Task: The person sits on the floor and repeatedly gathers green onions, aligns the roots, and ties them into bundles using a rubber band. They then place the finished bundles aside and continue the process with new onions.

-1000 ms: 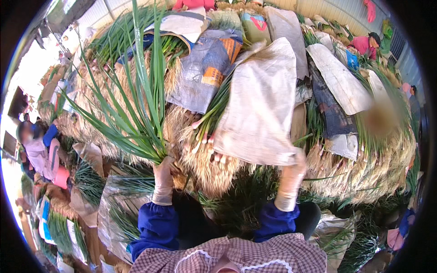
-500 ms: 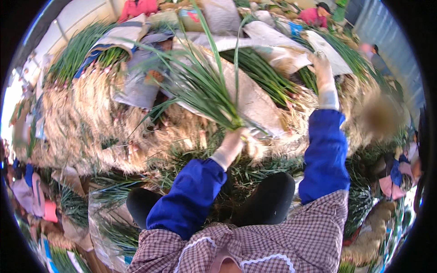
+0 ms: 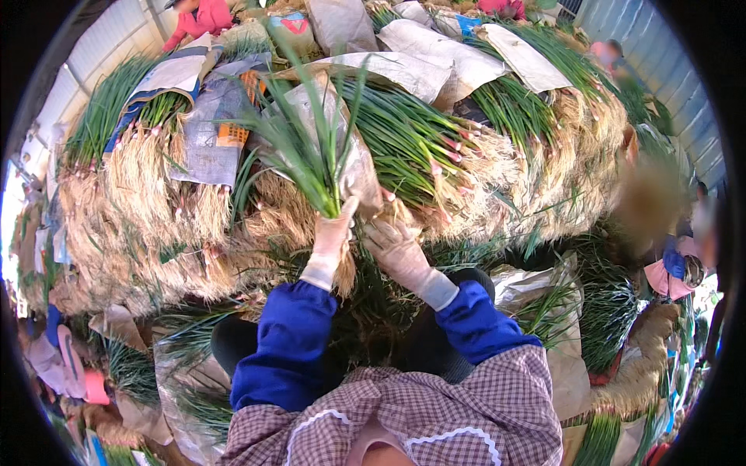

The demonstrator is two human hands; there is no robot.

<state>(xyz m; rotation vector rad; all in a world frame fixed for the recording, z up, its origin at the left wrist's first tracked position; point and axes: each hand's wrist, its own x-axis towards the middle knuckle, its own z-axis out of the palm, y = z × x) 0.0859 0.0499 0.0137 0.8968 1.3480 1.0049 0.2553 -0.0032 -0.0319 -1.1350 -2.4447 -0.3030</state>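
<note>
My left hand [image 3: 332, 237], in a pale glove, grips a bunch of green onions [image 3: 317, 175] low on its stalks. The leaves fan upward and away, and pale roots hang below the fist. Just to its right is my right hand [image 3: 398, 252], also gloved, fingers stretched and somewhat apart, with nothing visible in it. It lies in front of the near edge of the heap; whether it touches the roots there I cannot tell. Beyond it, uncovered green onions [image 3: 416, 144] lie with pinkish stalk bases and long roots toward me. A sack sheet [image 3: 357, 163] stands partly behind the held bunch.
White sack sheets [image 3: 420, 50] cover parts of the long heap, whose roots [image 3: 132, 233] form its near side. Loose leaves and plastic sheeting [image 3: 186, 388] lie around my knees. Other people work at the far side, such as one in a pink top [image 3: 200, 23].
My right hand has left the white sheet at the far right and come back beside my left. My left hand, still holding the bunch, has shifted left. More onions show on the heap.
</note>
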